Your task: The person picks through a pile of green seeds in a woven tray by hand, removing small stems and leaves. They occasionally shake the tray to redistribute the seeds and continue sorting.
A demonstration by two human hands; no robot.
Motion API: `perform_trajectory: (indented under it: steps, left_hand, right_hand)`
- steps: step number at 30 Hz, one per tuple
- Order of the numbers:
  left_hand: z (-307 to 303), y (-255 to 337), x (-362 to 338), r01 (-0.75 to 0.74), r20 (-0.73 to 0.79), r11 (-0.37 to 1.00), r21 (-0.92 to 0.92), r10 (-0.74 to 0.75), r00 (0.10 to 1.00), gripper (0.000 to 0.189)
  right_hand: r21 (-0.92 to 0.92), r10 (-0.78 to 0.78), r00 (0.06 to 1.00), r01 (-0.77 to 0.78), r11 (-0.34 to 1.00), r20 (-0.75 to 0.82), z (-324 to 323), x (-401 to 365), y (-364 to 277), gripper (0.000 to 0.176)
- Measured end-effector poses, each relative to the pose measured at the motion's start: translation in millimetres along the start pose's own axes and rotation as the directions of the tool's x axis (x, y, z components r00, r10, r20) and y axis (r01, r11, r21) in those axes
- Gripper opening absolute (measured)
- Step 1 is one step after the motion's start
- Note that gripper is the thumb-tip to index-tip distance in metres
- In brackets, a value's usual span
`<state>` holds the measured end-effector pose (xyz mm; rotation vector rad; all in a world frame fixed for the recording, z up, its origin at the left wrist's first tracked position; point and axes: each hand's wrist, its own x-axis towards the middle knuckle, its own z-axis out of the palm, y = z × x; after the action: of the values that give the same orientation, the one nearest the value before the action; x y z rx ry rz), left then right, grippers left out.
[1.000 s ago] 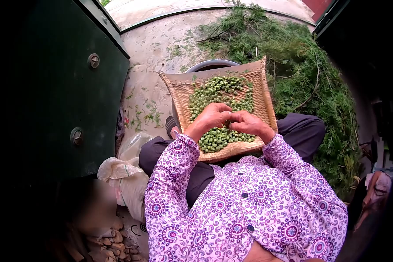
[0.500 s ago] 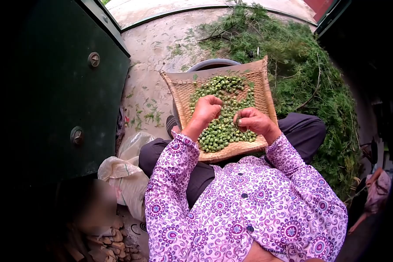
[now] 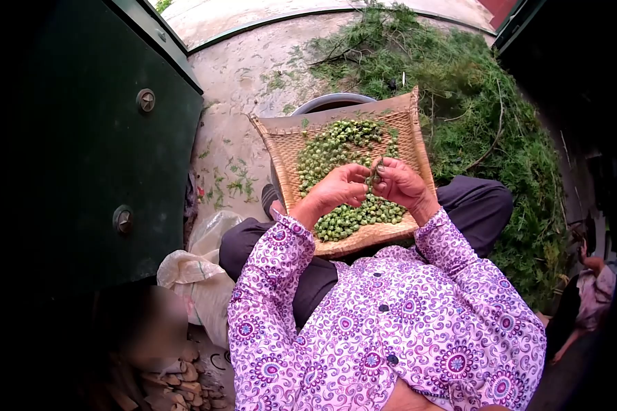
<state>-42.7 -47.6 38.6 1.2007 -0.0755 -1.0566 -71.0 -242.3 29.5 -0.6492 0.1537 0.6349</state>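
Observation:
A shallow woven basket [image 3: 411, 147] rests across my lap, with many small round green cones [image 3: 322, 157] spread over its middle. My right hand [image 3: 403, 183] is above the basket's right part, fingers closed on a small green sprig [image 3: 375, 171]. Beside it, at about the same height, my left hand [image 3: 337, 188] has its fingers curled and meeting the sprig from the left. What sits between the left fingertips is too small to make out. Both hands hide part of the cones below.
Cut leafy green branches [image 3: 466, 103] are heaped along the right. Behind the basket shows a tub rim [image 3: 332, 101]. A pale sack [image 3: 202, 284] lies by my left knee, and a dark green door [image 3: 151, 151] stands left. Another person's sleeve [image 3: 595, 294] appears far right.
My left hand has moved right and slightly down to meet the right hand. The right hand has risen a little, and the sprig in it now shows more clearly.

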Motion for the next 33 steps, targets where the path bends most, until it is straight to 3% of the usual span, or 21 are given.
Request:
perform_trajectory:
  steps: [5,6,8,9,10,11,12,13,14,15,16,17,19,20,21,22,23,24,27,31,33]
  left_hand:
    - [-0.7,-12.8,8.7,-0.015,-0.048,0.982,0.187,0.024,0.999,0.021]
    - [0.1,-11.5,7.7,-0.013,-0.048,0.982,0.188,0.022,0.999,0.021]
    - [3.1,-8.6,4.6,-0.078,-0.079,0.796,0.6,0.157,0.984,0.016]
    - [1.2,-17.7,6.6,-0.092,-0.076,0.71,0.698,0.201,0.977,0.017]
    - [-1.0,-23.8,7.8,-0.074,-0.016,0.545,0.835,0.158,0.987,0.021]
    - [-3.7,-29.5,8.5,-0.069,0.033,0.353,0.933,0.105,0.994,0.025]
    - [-5.6,-39.0,6.7,-0.02,0.0,0.309,0.951,0.062,0.998,0.036]
    - [2.4,-22.3,-0.4,0.018,0.002,0.226,0.974,-0.088,0.996,0.046]
    - [1.8,-25.0,-0.9,0.021,-0.004,0.203,0.979,-0.081,0.997,0.048]
    - [1.5,-28.3,-1.8,0.024,-0.011,0.18,0.983,-0.075,0.997,0.05]
    - [1.5,-26.6,-1.1,0.024,-0.01,0.182,0.983,-0.076,0.997,0.05]
    - [1.5,-23.6,-0.8,0.033,-0.021,0.2,0.979,-0.061,0.998,0.049]
    - [1.5,-19.4,0.3,0.046,-0.037,0.222,0.974,-0.047,0.998,0.048]
    - [0.9,-20.3,-1.8,0.032,-0.024,0.211,0.977,-0.042,0.999,0.046]
    - [1.2,-19.7,-1.5,0.019,-0.011,0.199,0.98,-0.042,0.999,0.044]
    - [1.4,-19.1,-1.0,0.018,-0.01,0.198,0.98,-0.043,0.999,0.044]
    - [1.3,-19.0,-0.7,0.02,-0.007,0.197,0.98,-0.068,0.998,0.043]
    - [1.2,-19.3,-0.9,0.023,-0.005,0.198,0.98,-0.093,0.996,0.043]
    - [-0.4,-23.5,-0.2,-0.018,0.022,0.221,0.975,-0.017,1.0,0.027]
    - [-1.2,-18.6,-2.5,0.023,-0.013,0.196,0.98,-0.055,0.998,0.033]
    - [-1.9,-20.8,-4.7,-0.005,0.007,0.209,0.978,-0.011,1.0,0.03]
  right_hand:
    - [0.021,0.001,1.0,-0.001,1.0,0.014,1.2,0.3,2.5,0.01]
    - [0.109,-0.027,0.999,0.023,0.994,0.032,3.3,-1.1,0.4,0.01]
    - [0.205,-0.115,0.992,0.104,0.973,0.045,1.0,-3.3,-10.1,0.01]
    - [0.214,-0.172,0.984,0.16,0.964,0.041,-6.6,-5.5,-22.3,0.01]
    - [0.096,-0.248,0.969,0.246,0.964,0.004,-10.3,-11.8,-40.4,0.019]
    - [0.074,-0.309,0.951,0.31,0.948,-0.019,-20.1,-18.9,-59.4,0.01]
    - [-0.041,-0.396,0.915,0.394,0.918,-0.082,-35.9,-27.6,-76.5,0.01]
    - [-0.122,-0.448,0.88,0.433,0.893,-0.16,-57.0,-35.2,-93.7,0.009]
    - [-0.31,-0.519,0.776,0.425,0.85,-0.358,-74.0,-43.1,-107.2,0.01]
    - [-0.682,-0.615,0.583,0.137,0.718,-0.531,-83.1,-47.2,-116.0,0.014]
    - [-0.917,-0.813,0.498,-0.386,0.103,-0.302,-136.2,-52.6,-126.8,0.024]
    - [-0.917,-0.813,0.5,-0.386,0.1,-0.299,-136.2,-54.8,-126.5,0.024]
    - [-0.686,-0.836,0.547,-0.589,-0.427,0.051,-124.8,-59.4,-123.3,0.027]
    - [-0.865,-0.81,0.556,-0.483,-0.133,-0.187,-113.2,-50.6,-117.7,0.021]
    - [-0.931,-0.745,0.613,-0.364,0.029,-0.264,-101.8,-39.4,-109.2,0.015]
    - [-0.941,-0.712,0.649,-0.334,0.05,-0.269,-89.8,-26.7,-98.3,0.015]
    - [-0.924,-0.71,0.697,-0.33,-0.193,-0.101,-95.6,-12.6,-85.3,0.014]
    - [-0.92,-0.657,0.753,-0.283,-0.271,-0.038,-84.6,-2.3,-72.2,0.014]
    - [-0.914,-0.449,0.892,-0.222,-0.34,-0.05,-108.6,26.9,-35.0,0.029]
    - [-0.868,-0.503,0.842,-0.385,-0.313,-0.193,-126.3,44.3,-8.2,0.042]
    - [-0.774,-0.536,0.816,-0.478,-0.416,-0.215,-128.9,47.5,1.5,0.053]
